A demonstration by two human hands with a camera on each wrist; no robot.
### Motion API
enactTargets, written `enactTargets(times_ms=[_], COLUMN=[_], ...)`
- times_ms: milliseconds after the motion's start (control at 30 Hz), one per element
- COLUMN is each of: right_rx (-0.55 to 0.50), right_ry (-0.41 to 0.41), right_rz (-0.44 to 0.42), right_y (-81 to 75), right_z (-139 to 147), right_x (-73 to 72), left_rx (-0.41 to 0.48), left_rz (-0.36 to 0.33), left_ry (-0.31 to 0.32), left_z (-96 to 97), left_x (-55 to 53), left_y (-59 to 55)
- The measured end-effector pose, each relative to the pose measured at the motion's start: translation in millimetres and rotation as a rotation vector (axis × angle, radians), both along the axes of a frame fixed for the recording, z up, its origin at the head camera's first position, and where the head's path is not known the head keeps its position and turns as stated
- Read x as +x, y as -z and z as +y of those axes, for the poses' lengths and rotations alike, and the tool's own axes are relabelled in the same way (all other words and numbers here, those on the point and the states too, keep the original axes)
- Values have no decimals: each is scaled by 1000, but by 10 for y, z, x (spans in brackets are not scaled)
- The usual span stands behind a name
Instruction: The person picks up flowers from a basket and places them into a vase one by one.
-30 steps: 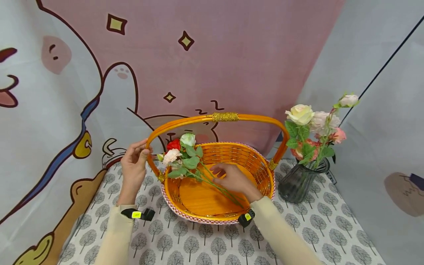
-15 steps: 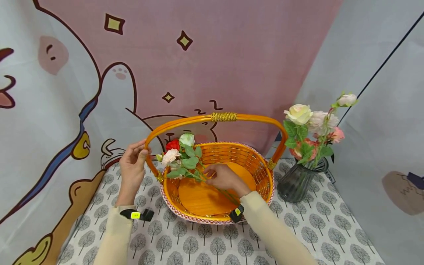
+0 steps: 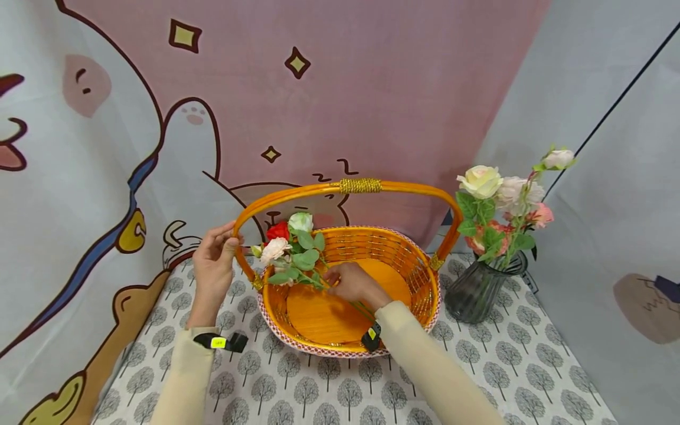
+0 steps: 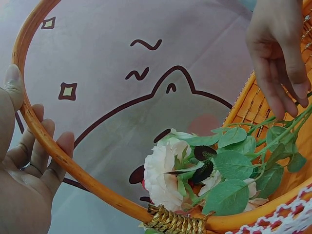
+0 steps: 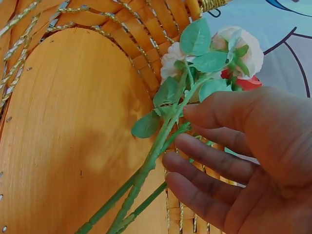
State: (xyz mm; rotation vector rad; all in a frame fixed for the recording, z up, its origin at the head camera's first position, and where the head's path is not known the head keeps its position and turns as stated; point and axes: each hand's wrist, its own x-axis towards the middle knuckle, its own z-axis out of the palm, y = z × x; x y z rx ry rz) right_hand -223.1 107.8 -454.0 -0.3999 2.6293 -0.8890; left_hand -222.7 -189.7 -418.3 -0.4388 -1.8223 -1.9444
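Note:
My left hand holds the left side of the orange basket handle, thumb on one side and fingers on the other. Inside the woven basket, artificial flowers lean on the left rim: a red rose, a white rose and a pale pink bloom. Their green stems slant down across the basket floor. Over these stems is my right hand, fingers loosely bent and thumb apart. In the right wrist view its thumb and fingertips are right at the stems, just below the leaves.
A dark ribbed glass vase with cream and pink flowers stands right of the basket. The tree-print tablecloth lies under both. Behind hangs a pink cartoon curtain.
My right hand has moved left along the stems, closer to the leaves and blooms. The left hand stays at the basket handle, and the flowers have hardly moved.

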Motion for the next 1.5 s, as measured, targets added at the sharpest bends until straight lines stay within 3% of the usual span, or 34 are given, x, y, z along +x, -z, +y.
enactTargets(times_ms=[533,767,1000,1133,1300,1500], right_rx=[24,-63,-65,-58,-71,-96], right_ry=[72,115,100,95,88,50], right_rz=[-13,-55,-24,8,-3,-11], right_y=[142,212,191,165,139,128], right_z=[-54,-25,-10,-11,13,78], right_x=[-50,-72,-72,-61,-59,-69], left_rx=[7,-12,14,1,-11,13], left_rz=[20,9,46,32,11,47], left_ry=[10,6,31,16,2,8], left_z=[3,10,-7,-12,-12,9], left_x=[16,26,2,2,7,3], left_y=[4,5,18,16,10,-6])
